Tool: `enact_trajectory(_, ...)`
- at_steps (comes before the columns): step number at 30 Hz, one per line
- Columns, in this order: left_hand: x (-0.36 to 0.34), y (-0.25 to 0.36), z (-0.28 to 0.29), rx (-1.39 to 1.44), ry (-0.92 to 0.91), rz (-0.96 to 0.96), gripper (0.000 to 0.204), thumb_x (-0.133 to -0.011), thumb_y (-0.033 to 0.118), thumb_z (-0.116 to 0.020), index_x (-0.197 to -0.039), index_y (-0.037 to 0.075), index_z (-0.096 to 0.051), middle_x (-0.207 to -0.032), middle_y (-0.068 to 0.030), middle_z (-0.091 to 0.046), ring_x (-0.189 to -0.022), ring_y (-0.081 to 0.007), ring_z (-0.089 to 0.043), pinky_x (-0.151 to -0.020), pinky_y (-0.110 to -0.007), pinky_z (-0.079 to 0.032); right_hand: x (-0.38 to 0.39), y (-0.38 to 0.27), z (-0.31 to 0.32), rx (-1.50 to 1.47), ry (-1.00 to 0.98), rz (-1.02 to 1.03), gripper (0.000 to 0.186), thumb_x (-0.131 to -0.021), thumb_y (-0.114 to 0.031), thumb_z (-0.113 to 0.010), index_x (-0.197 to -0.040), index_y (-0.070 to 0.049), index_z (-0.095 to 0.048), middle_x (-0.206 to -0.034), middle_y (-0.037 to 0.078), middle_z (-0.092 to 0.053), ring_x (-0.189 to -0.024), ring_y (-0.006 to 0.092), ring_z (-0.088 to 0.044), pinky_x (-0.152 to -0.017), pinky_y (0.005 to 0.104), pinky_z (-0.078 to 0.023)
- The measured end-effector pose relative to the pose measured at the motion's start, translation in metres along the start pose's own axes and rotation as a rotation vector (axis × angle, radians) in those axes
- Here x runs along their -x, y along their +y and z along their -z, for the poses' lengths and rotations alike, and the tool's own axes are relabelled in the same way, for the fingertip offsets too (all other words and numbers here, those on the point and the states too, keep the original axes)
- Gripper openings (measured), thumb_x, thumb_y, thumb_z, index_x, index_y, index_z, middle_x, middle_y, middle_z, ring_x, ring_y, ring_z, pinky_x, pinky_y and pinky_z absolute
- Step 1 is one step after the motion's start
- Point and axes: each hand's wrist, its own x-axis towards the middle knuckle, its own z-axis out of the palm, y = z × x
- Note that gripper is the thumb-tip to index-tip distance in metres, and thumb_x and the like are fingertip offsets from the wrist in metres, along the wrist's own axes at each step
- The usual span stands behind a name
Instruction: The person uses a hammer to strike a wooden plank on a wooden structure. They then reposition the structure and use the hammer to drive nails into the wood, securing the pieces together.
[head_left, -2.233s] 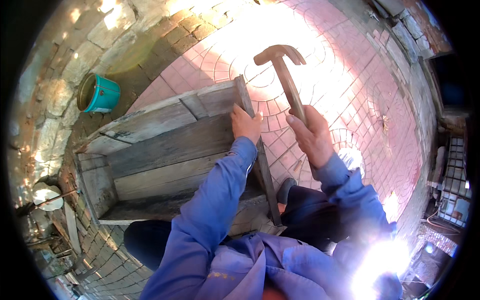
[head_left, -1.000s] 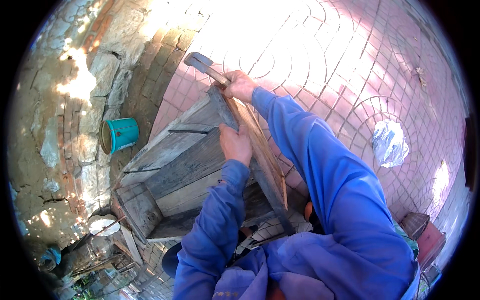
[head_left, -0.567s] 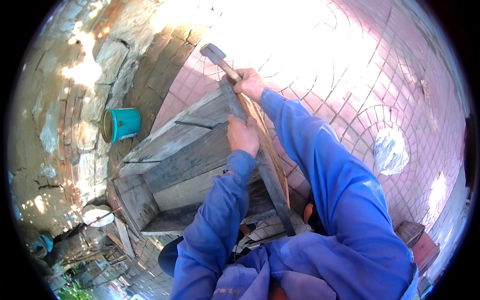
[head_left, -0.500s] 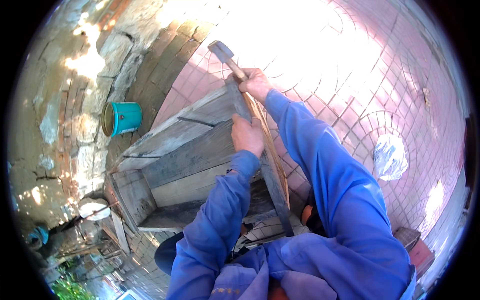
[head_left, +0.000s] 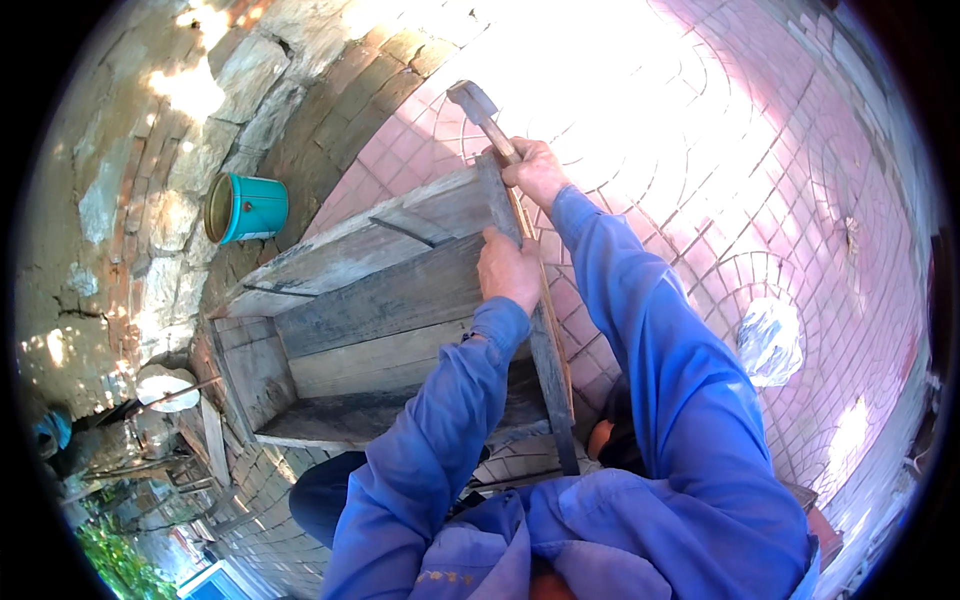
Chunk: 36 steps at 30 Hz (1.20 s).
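Note:
A weathered grey wooden box (head_left: 380,337), open toward me, stands tilted in front of me. My left hand (head_left: 508,268) is closed on the upright board (head_left: 548,362) at the box's right end, thumb on the inner side. At the top corner of that end, my right hand (head_left: 537,174) is wrapped round the wooden handle of a hammer (head_left: 475,103). Its grey metal head points up and to the left, beyond the box's corner. The right fingertips are partly hidden behind the corner, so whether they also hold the wood I cannot tell.
A teal bucket (head_left: 262,208) lies on its side by the stone wall (head_left: 183,205) at the left. Crumpled silvery-white wrapping (head_left: 769,342) rests on the pink paving (head_left: 690,220) at the right. Wood scraps (head_left: 215,440) lie at the lower left.
The box and both hands appear slightly farther right, and the box's right end shows more edge-on. Both hands keep their grips. The surroundings have shifted a little with the view.

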Motion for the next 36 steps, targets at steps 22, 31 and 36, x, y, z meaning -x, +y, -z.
enact_trajectory(22, -0.002, 0.001, 0.003, 0.015, -0.046, 0.048, 0.037, -0.088, 0.019, -0.064, -0.107, -0.009, -0.049, -0.097, -0.0362, -0.066, -0.096, -0.0505, -0.065, -0.088, -0.054, -0.051, -0.002, 0.012, -0.003, -0.064, 0.046, 0.023, 0.034, -0.068, 0.000, -0.066, -0.101, -0.001, -0.072, -0.079, 0.004, -0.064, -0.076, 0.0159, -0.059, -0.074, 0.0297, -0.048)
enact_trajectory(31, -0.007, 0.005, 0.003, -0.024, -0.026, 0.087, 0.039, -0.089, 0.027, -0.063, -0.107, -0.006, -0.050, -0.095, -0.0310, -0.068, -0.093, -0.0467, -0.068, -0.085, -0.053, -0.053, 0.005, -0.004, -0.003, -0.083, 0.024, -0.075, 0.040, -0.069, 0.004, -0.063, -0.107, -0.001, -0.072, -0.089, 0.004, -0.069, -0.086, 0.0151, -0.063, -0.080, 0.0284, -0.050)
enact_trajectory(36, -0.003, 0.007, 0.008, 0.009, -0.038, 0.110, 0.043, -0.087, 0.029, -0.064, -0.108, -0.006, -0.051, -0.096, -0.0307, -0.068, -0.092, -0.0454, -0.069, -0.085, -0.052, -0.054, 0.018, -0.051, 0.010, 0.166, -0.010, 0.058, 0.037, -0.074, 0.002, -0.063, -0.109, -0.002, -0.072, -0.086, 0.004, -0.066, -0.080, 0.0139, -0.061, -0.074, 0.0280, -0.050)
